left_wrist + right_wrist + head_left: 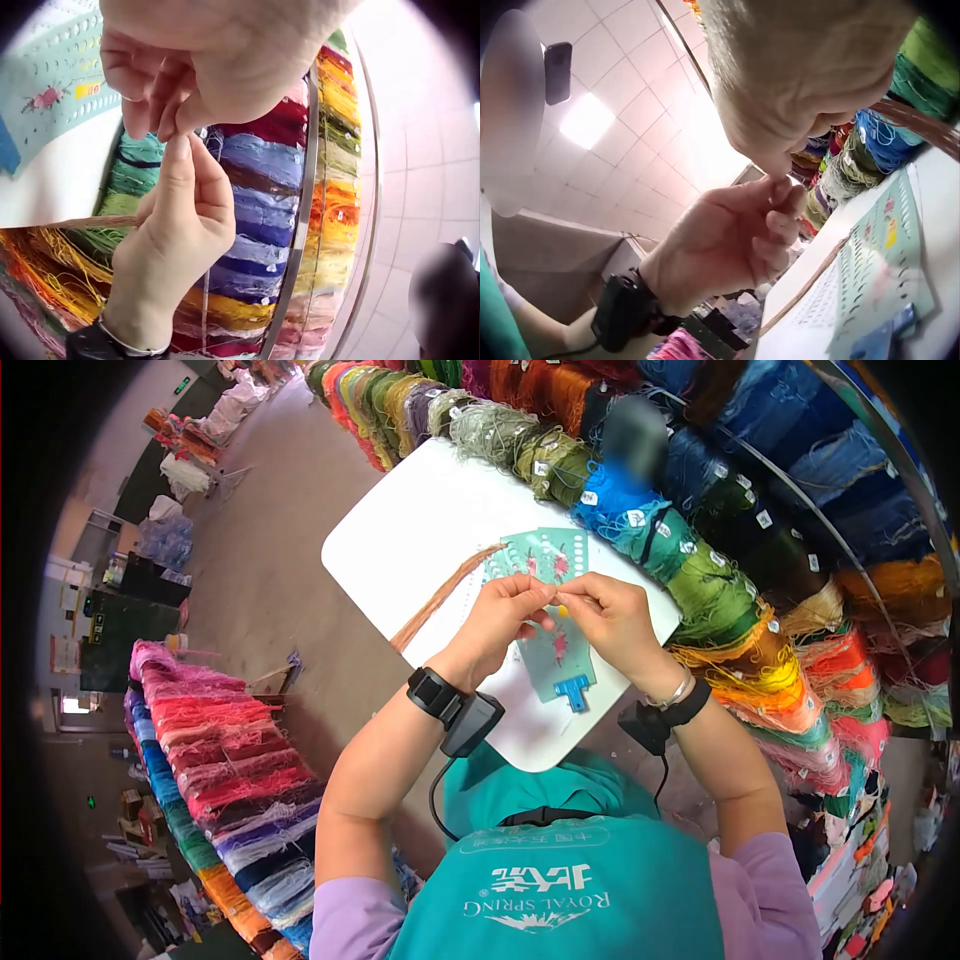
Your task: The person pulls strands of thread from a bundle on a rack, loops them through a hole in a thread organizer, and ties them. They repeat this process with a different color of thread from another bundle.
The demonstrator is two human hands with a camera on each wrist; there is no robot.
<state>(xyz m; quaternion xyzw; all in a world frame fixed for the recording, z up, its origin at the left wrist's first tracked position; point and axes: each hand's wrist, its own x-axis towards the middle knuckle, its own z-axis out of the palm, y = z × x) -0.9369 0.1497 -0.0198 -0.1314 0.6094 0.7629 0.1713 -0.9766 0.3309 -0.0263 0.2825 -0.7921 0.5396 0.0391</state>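
My left hand (497, 618) and right hand (612, 618) meet fingertip to fingertip above a white board (400, 525). Each has thumb and forefinger pinched together at the same spot, and the fingertips hide most of what lies between. A brown thread strand (922, 124) comes out from under my right hand (802, 75) in the right wrist view; the left wrist view shows this strand (97, 223) leading into that hand. Below both hands lies a pale green flowered card (550, 655) with punched holes along its edges, held by a blue clip (573, 692). A brown thread bundle (440, 595) stretches leftward from the card's top corner.
Racks of coloured thread hanks (640, 530) with small white tags run close along the board's far and right sides. Another rack of pink, red and blue hanks (225, 760) stands at lower left. Bare floor (260, 520) lies left of the board.
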